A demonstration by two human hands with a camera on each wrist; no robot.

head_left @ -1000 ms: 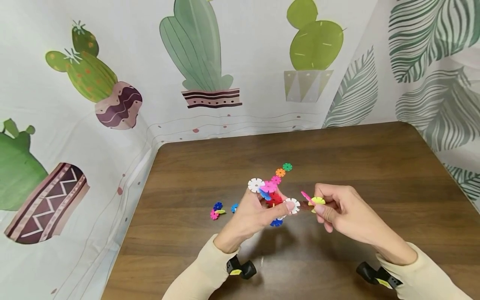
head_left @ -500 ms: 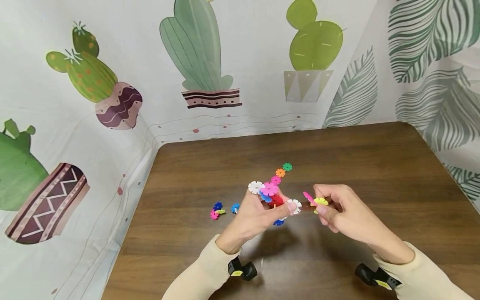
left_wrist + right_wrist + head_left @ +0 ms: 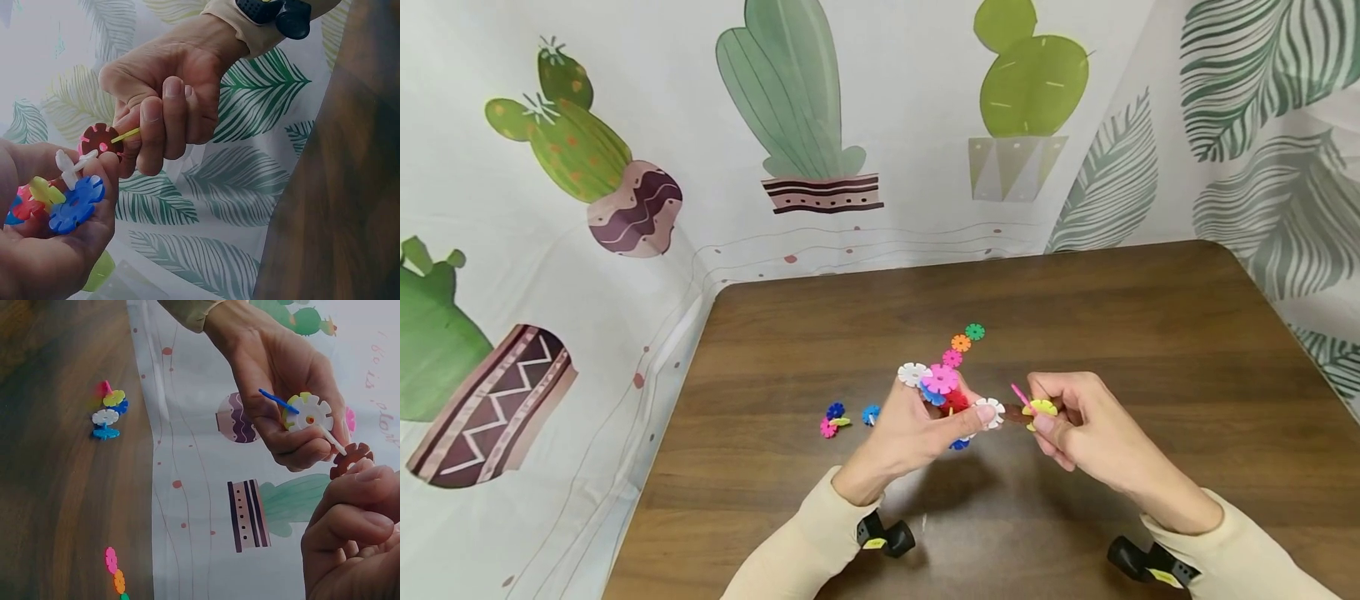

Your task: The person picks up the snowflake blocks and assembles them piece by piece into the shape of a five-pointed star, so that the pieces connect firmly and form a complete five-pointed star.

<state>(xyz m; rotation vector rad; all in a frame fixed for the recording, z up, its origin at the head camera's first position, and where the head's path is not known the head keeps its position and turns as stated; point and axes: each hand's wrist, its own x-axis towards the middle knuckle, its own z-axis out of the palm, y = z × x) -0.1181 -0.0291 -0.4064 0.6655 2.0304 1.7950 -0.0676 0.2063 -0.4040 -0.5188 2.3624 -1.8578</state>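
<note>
My left hand (image 3: 906, 433) grips a cluster of notched plastic discs joined at their slots. In the head view its white disc (image 3: 914, 375), pink disc (image 3: 940, 379) and red disc (image 3: 956, 402) show above the hand. The thumb presses another white disc (image 3: 992, 413) at the cluster's right side. A blue disc (image 3: 76, 204) stands out underneath in the left wrist view. My right hand (image 3: 1086, 425) pinches a yellow disc (image 3: 1042, 408) joined with a pink disc (image 3: 1021, 395) and a brown disc (image 3: 353, 459). The brown disc meets the white disc's edge, or nearly so; their exact contact is unclear.
On the brown wooden table (image 3: 760, 517) lie a chain of pink, orange and green discs (image 3: 961, 342), a small blue, pink and yellow-green group (image 3: 832, 420), and a blue disc (image 3: 870, 414) partly behind my left hand. A patterned cloth (image 3: 917, 242) hangs behind the table.
The left cluster has shifted slightly right, and its pink disc tilts more toward the head view. In my right hand the pink disc has turned nearly edge-on. Both grips continue.
</note>
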